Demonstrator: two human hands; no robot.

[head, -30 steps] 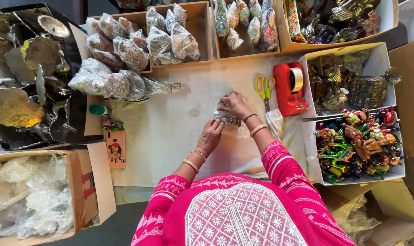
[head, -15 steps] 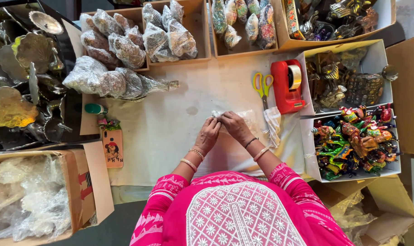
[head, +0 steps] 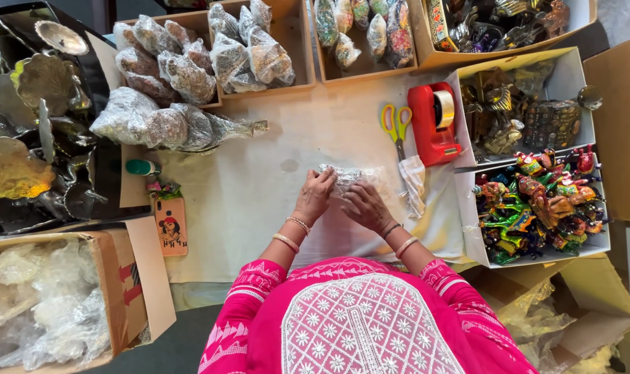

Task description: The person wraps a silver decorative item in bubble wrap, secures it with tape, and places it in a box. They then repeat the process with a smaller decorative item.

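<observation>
Cloth-covered table (head: 259,201) at centre frame: I see my left hand (head: 314,196) and right hand (head: 365,206) both pressing a plastic-wrapped bundle (head: 350,176) lying crosswise between them.

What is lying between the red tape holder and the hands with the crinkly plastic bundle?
In the head view, the yellow-handled scissors lie between the red tape dispenser and the hands on the plastic-wrapped bundle; a white cloth lies just below them.
</observation>
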